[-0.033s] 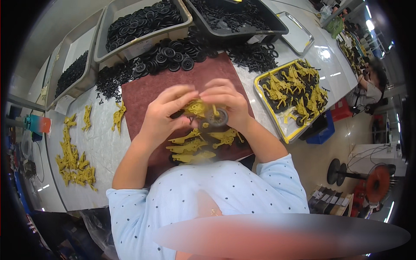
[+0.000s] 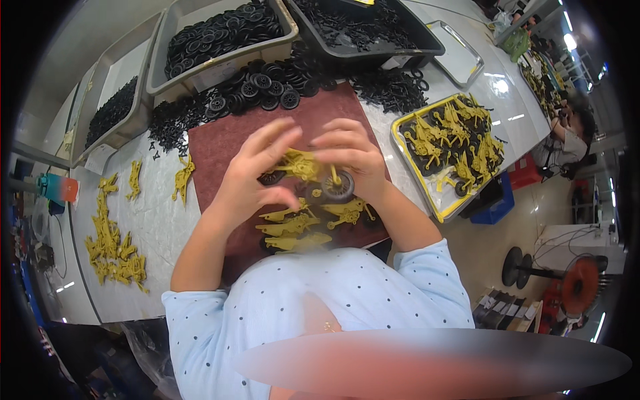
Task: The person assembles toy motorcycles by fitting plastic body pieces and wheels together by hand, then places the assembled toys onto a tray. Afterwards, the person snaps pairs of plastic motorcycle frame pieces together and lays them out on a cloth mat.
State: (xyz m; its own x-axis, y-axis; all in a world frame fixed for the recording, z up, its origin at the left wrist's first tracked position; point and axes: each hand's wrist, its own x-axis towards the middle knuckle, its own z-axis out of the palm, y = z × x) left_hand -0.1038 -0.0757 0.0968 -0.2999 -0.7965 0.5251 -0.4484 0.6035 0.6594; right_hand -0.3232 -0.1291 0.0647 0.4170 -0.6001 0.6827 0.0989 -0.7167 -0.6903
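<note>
Between my hands, above the red-brown cloth (image 2: 220,150), is a yellow toy motorcycle body (image 2: 301,165) with a black spoked wheel (image 2: 338,186) at its right end. Another black wheel (image 2: 271,177) shows at its left end, partly behind my fingers. My left hand (image 2: 257,167) is open beside the body, thumb and fingers spread apart. Curled around the body's right end, my right hand (image 2: 357,157) appears to hold it by the fork above the wheel; its thumb is hidden. Closer to me on the cloth lie several yellow bodies (image 2: 290,227), some with black parts.
Black wheels (image 2: 267,87) and small black parts (image 2: 383,87) are heaped beyond the cloth, before grey bins (image 2: 293,30) and a black bin (image 2: 437,47). Loose yellow pieces (image 2: 110,240) lie left. A yellow-rimmed tray (image 2: 398,143) of yellow-and-black assemblies stands right.
My left fingers and thumb have spread away from the motorcycle body. The right hand's fingers have opened slightly. More of the body and both wheels now show.
</note>
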